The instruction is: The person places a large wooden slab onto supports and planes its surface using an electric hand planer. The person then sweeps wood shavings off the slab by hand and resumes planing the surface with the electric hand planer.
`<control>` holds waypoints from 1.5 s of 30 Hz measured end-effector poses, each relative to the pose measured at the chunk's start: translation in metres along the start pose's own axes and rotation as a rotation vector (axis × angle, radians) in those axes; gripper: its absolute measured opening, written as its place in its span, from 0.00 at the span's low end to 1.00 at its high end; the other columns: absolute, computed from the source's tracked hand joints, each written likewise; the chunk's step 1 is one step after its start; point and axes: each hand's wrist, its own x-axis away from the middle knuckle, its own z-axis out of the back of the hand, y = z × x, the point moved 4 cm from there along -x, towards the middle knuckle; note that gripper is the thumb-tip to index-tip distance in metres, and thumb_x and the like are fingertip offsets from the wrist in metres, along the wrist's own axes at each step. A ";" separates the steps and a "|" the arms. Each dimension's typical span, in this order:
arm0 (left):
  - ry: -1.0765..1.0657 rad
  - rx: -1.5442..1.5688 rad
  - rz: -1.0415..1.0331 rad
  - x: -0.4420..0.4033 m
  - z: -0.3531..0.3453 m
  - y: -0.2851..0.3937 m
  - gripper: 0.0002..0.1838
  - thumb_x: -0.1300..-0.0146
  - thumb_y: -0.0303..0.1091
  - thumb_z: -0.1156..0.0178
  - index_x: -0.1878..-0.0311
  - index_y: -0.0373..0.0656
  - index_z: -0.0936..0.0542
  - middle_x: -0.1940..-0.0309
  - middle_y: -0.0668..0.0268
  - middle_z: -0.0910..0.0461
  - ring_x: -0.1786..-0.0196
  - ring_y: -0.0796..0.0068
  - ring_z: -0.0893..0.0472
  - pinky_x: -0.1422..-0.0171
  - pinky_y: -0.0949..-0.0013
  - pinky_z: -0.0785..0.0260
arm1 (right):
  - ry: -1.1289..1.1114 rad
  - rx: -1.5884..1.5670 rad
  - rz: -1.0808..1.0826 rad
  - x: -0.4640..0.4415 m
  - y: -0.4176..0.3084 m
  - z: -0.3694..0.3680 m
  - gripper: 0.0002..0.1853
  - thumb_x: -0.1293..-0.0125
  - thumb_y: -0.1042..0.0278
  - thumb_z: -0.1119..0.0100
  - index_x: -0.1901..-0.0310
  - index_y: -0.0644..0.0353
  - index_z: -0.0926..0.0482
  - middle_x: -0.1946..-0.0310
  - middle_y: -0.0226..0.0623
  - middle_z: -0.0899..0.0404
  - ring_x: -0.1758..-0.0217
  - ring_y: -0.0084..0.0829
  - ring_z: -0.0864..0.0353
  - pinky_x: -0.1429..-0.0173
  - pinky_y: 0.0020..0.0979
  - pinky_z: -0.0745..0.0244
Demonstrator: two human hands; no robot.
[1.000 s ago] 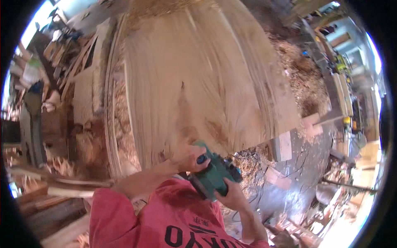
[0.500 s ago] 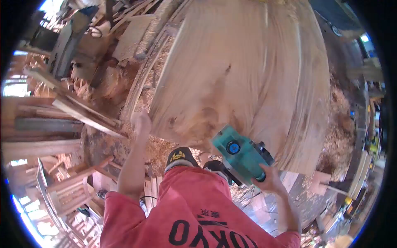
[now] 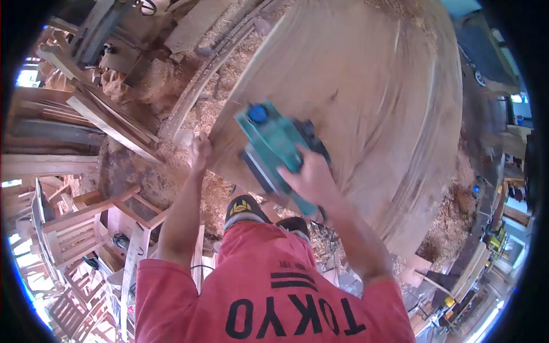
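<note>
A wide wooden slab [image 3: 366, 74] with dark grain lines lies in front of me. Over its near left part is a green power planer [image 3: 274, 137] with a blue knob at its front end, slightly blurred. My right hand [image 3: 311, 177] is wrapped round its rear handle. To the left, beside the slab's near left edge, my left hand [image 3: 199, 151] is raised off the planer with its fingers curled in; whether anything is in them is too small to tell.
Long wood strips [image 3: 114, 128] stick out at the left, above a wooden chair frame [image 3: 86, 220]. Shavings [image 3: 437, 246] cover the floor on both sides of the slab. My shoes [image 3: 245, 208] stand at its near edge. Tools and boards line the right.
My left hand has let go of the planer's front knob and moved left. The planer, in my right hand, has moved forward and left over the slab. The view has turned.
</note>
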 end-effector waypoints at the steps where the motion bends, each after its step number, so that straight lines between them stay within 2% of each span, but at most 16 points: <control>1: -0.020 0.013 0.010 0.003 0.017 0.014 0.21 0.25 0.45 0.55 0.46 0.41 0.21 0.45 0.44 0.19 0.43 0.38 0.19 0.39 0.42 0.29 | -0.057 -0.017 -0.015 -0.011 0.001 -0.002 0.23 0.40 0.62 0.29 0.48 0.69 0.20 0.62 0.56 0.14 0.56 0.51 0.12 0.51 0.43 0.20; 4: 0.168 0.181 0.021 0.002 0.046 0.035 0.16 0.29 0.37 0.45 0.43 0.42 0.23 0.53 0.47 0.17 0.50 0.44 0.16 0.46 0.48 0.25 | -0.138 -0.075 -0.004 -0.016 0.001 -0.005 0.25 0.40 0.61 0.29 0.46 0.69 0.21 0.61 0.55 0.14 0.58 0.50 0.12 0.51 0.43 0.21; 6: 0.448 0.168 -0.267 0.020 0.058 0.066 0.17 0.31 0.37 0.41 0.42 0.42 0.23 0.54 0.49 0.17 0.51 0.47 0.16 0.47 0.51 0.24 | -0.090 -0.106 0.046 0.017 0.012 -0.003 0.25 0.39 0.60 0.29 0.45 0.69 0.22 0.61 0.54 0.15 0.59 0.49 0.13 0.51 0.43 0.21; 7: 0.123 0.579 -0.116 0.036 0.058 0.086 0.18 0.32 0.37 0.39 0.41 0.43 0.23 0.52 0.50 0.18 0.49 0.48 0.17 0.46 0.52 0.24 | -0.106 -0.047 0.011 0.040 0.012 0.004 0.24 0.39 0.61 0.30 0.46 0.68 0.23 0.61 0.57 0.16 0.57 0.55 0.15 0.52 0.45 0.22; 9: -0.442 0.745 -0.367 0.076 0.040 0.131 0.23 0.34 0.40 0.36 0.37 0.44 0.23 0.49 0.51 0.18 0.46 0.50 0.18 0.43 0.53 0.23 | -0.174 0.013 -0.068 0.093 0.025 0.019 0.23 0.40 0.62 0.30 0.47 0.66 0.23 0.62 0.59 0.17 0.55 0.61 0.17 0.53 0.46 0.23; 10: -0.204 0.517 -0.915 0.101 0.080 0.191 0.27 0.34 0.46 0.35 0.35 0.47 0.23 0.53 0.54 0.17 0.52 0.56 0.16 0.46 0.58 0.22 | -0.226 0.010 -0.119 0.121 0.035 0.023 0.23 0.40 0.62 0.30 0.47 0.65 0.23 0.63 0.57 0.17 0.56 0.61 0.17 0.55 0.46 0.23; 15: -0.612 0.215 -1.198 0.150 0.039 0.232 0.20 0.38 0.53 0.33 0.52 0.48 0.17 0.64 0.60 0.15 0.62 0.55 0.15 0.56 0.54 0.21 | -0.270 0.073 -0.291 0.191 0.045 0.031 0.24 0.42 0.61 0.26 0.49 0.65 0.21 0.66 0.55 0.17 0.62 0.56 0.15 0.59 0.44 0.22; 21: -0.252 0.348 -0.833 0.092 0.070 0.212 0.18 0.38 0.55 0.35 0.60 0.49 0.16 0.70 0.60 0.15 0.66 0.54 0.14 0.59 0.52 0.20 | -0.107 0.021 -0.268 0.119 0.026 -0.007 0.20 0.41 0.60 0.30 0.53 0.64 0.22 0.70 0.56 0.18 0.61 0.61 0.17 0.58 0.50 0.23; 24: -0.267 0.250 -0.582 0.016 0.091 0.217 0.22 0.37 0.57 0.35 0.52 0.49 0.14 0.63 0.57 0.12 0.60 0.52 0.13 0.54 0.53 0.20 | 0.066 -0.029 -0.083 0.031 0.015 -0.020 0.28 0.41 0.62 0.29 0.44 0.71 0.22 0.61 0.60 0.15 0.55 0.58 0.14 0.51 0.45 0.19; 26: -0.273 0.173 -0.431 -0.042 0.108 0.228 0.27 0.35 0.61 0.37 0.46 0.47 0.15 0.59 0.53 0.12 0.55 0.54 0.12 0.50 0.54 0.20 | 0.148 -0.092 0.039 -0.037 -0.002 -0.013 0.25 0.41 0.57 0.29 0.53 0.71 0.23 0.62 0.65 0.17 0.55 0.64 0.17 0.53 0.49 0.21; 28: -0.152 0.446 -0.382 -0.095 0.103 0.224 0.34 0.34 0.62 0.39 0.38 0.43 0.18 0.51 0.48 0.14 0.49 0.54 0.13 0.45 0.58 0.21 | 0.202 -0.060 0.126 -0.085 -0.007 -0.004 0.26 0.34 0.47 0.32 0.56 0.68 0.23 0.69 0.56 0.17 0.63 0.56 0.14 0.59 0.45 0.21; 31: -0.015 0.640 -0.257 -0.105 0.098 0.209 0.36 0.31 0.62 0.42 0.33 0.41 0.22 0.42 0.43 0.18 0.40 0.49 0.17 0.35 0.56 0.27 | 0.033 -0.474 -0.240 -0.094 0.006 0.005 0.28 0.27 0.40 0.42 0.57 0.66 0.24 0.75 0.42 0.21 0.71 0.38 0.16 0.65 0.39 0.24; 33: 0.042 0.555 -0.160 -0.112 0.078 0.190 0.35 0.28 0.62 0.47 0.32 0.41 0.22 0.39 0.41 0.20 0.35 0.47 0.21 0.30 0.54 0.31 | 0.072 -0.505 -0.240 -0.063 0.025 0.012 0.27 0.22 0.41 0.48 0.57 0.64 0.25 0.76 0.34 0.26 0.72 0.25 0.22 0.67 0.34 0.27; 37: -0.077 0.185 0.111 -0.120 0.019 0.152 0.37 0.24 0.63 0.61 0.33 0.42 0.21 0.35 0.40 0.23 0.32 0.44 0.24 0.26 0.48 0.36 | 0.107 -0.199 -0.238 0.076 0.050 0.046 0.19 0.23 0.57 0.48 0.43 0.64 0.25 0.73 0.36 0.22 0.73 0.26 0.25 0.67 0.31 0.30; 42: -0.069 0.116 0.246 -0.115 0.015 0.162 0.43 0.25 0.68 0.70 0.36 0.42 0.19 0.38 0.44 0.20 0.33 0.44 0.23 0.28 0.46 0.35 | 0.074 -0.319 -0.307 0.250 0.114 0.048 0.24 0.27 0.47 0.46 0.51 0.65 0.25 0.78 0.37 0.24 0.76 0.29 0.24 0.69 0.34 0.29; 45: -0.080 0.086 0.286 -0.104 0.023 0.173 0.42 0.24 0.67 0.71 0.37 0.44 0.17 0.39 0.47 0.19 0.32 0.47 0.23 0.28 0.48 0.34 | 0.027 -0.319 -0.392 0.234 0.109 0.050 0.27 0.29 0.43 0.44 0.53 0.66 0.25 0.78 0.39 0.24 0.75 0.31 0.23 0.68 0.36 0.28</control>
